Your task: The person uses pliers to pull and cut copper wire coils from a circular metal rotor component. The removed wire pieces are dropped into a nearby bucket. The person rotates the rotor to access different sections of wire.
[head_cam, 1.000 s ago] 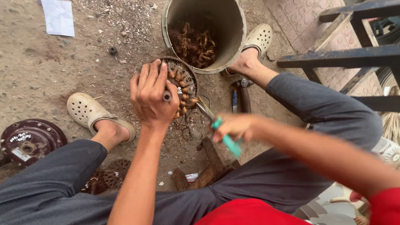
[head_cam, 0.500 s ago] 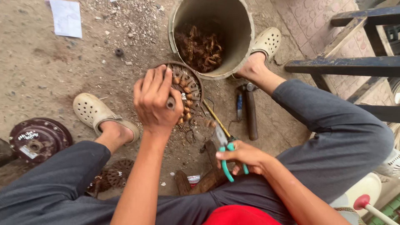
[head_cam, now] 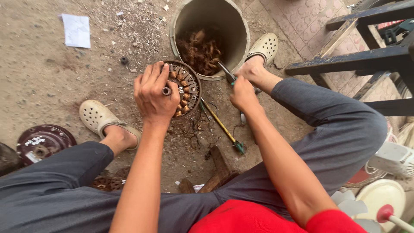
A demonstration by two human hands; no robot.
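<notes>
The person sits low over a dusty dirt floor (head_cam: 51, 73), knees spread, 1 pale perforated clog (head_cam: 97, 116) to the left and a 2nd clog (head_cam: 265, 45) by the bucket.

Left hand (head_cam: 153, 95): fingers curled and pressed over the upper left part of a round motor stator (head_cam: 185, 88), gripping it at the centre shaft. The stator stands on the floor just in front of the bucket, tilted toward the person, its ring of copper windings showing to the right of the hand.

Right hand (head_cam: 242, 94): closed around the handles of a pair of pliers (head_cam: 225, 71). The metal nose points up and left, reaching the near rim of the bucket (head_cam: 209, 17), close beside the stator's right edge. Whether the nose pinches anything cannot be told.

The bucket holds a heap of stripped copper wire (head_cam: 200, 49). A long screwdriver (head_cam: 220, 125) with a yellow shaft lies on the floor below the stator, among loose wire scraps. A dark red round cover (head_cam: 43, 140) lies at the left edge, a white paper (head_cam: 76, 30) toward the top left corner, a black stool (head_cam: 371, 56) at the right.
</notes>
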